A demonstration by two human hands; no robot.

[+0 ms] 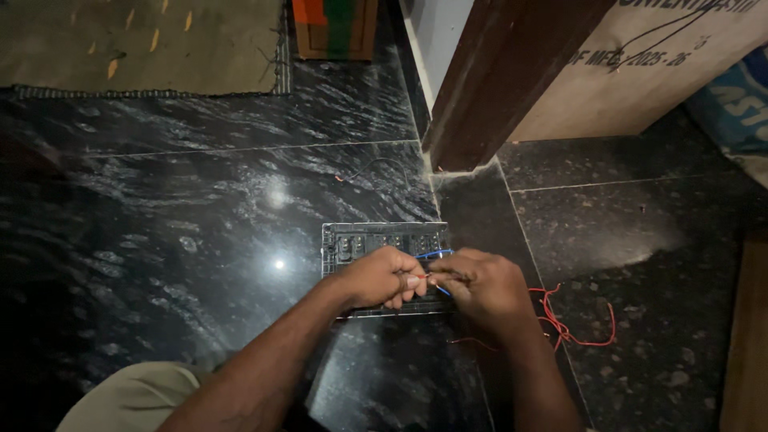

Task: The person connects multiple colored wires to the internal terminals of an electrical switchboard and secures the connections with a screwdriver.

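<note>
A grey switch plate [360, 238] lies face down on the dark stone floor, showing the backs of several switches. My left hand [376, 277] rests over its near edge, fingers pinched on a thin wire end. My right hand [484, 288] is closed right beside it, gripping a blue wire [432, 254] that loops up onto the plate. The fingertips of both hands meet between them. What the wire ends join is hidden by my fingers.
Loose red wire [572, 326] lies on the floor to the right of my right hand. A dark wooden door frame [496, 80] and a brown cardboard box [640, 72] stand behind. A mat [144, 44] lies far left, and a black wire [376, 166] beyond the plate.
</note>
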